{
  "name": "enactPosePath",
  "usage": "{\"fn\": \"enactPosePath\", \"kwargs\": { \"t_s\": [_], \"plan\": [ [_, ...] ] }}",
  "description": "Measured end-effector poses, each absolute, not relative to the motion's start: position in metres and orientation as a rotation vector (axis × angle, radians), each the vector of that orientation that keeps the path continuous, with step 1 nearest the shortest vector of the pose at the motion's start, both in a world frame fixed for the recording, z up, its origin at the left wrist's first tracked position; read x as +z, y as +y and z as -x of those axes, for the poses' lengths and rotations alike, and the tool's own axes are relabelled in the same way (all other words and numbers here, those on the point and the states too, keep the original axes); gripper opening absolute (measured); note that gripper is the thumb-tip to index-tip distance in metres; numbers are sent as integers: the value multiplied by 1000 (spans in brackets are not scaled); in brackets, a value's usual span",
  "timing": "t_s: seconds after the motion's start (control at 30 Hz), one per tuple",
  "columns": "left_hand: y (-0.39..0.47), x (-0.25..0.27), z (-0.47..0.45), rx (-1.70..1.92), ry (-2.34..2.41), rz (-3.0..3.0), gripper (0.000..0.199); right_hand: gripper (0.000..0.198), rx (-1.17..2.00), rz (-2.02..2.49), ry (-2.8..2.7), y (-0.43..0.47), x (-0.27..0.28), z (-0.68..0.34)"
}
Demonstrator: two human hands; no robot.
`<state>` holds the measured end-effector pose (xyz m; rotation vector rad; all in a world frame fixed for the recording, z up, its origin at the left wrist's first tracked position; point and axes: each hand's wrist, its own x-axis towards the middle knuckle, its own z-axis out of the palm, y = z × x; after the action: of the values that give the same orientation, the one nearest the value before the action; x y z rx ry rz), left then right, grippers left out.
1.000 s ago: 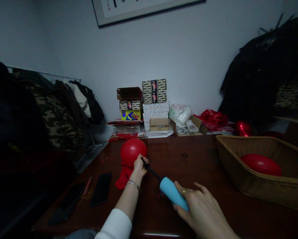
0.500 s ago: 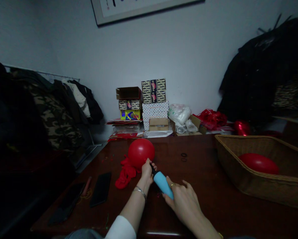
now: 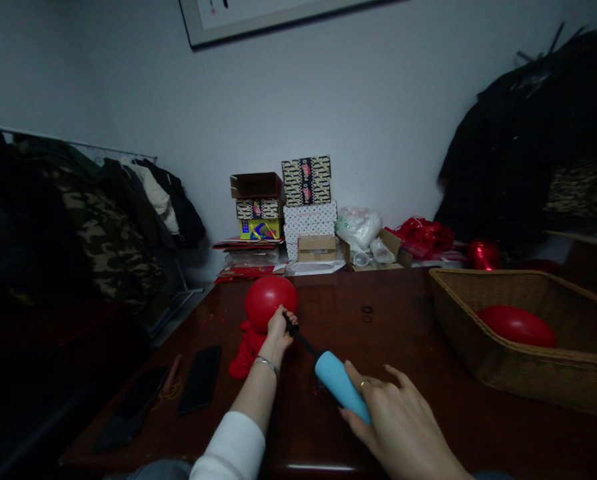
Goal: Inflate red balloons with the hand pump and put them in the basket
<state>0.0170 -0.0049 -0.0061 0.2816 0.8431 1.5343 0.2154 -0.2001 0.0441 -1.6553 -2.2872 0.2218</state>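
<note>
While our left hand [image 3: 281,327] clasps a pump [image 3: 339,383] by its black end against a glossy, round balloon [image 3: 268,299], our right hand [image 3: 398,417] grips its blue cylinder, left of a woven basket [image 3: 528,371].

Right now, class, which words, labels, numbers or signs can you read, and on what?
"POMELO": sideways on the top patterned box.
Yellow box: print too small to read.
Smaller patterned box above it: too blurred.
Plastic bag: faint marks, unreadable.
Framed picture: brush marks cut off, unreadable.
</note>
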Motion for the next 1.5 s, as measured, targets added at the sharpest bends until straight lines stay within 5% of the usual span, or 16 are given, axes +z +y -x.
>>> {"fn": "enactPosePath", "kwargs": {
  "t_s": [0.63,1.5],
  "plan": [
    [-39,-30,-64,1480,959,-365,26,52,182,1744,-2206,-167,13,-193],
    [-23,-18,-40,1541,876,-266,26,47,151,1692,-2284,-188,37,-213]
  ]
}}
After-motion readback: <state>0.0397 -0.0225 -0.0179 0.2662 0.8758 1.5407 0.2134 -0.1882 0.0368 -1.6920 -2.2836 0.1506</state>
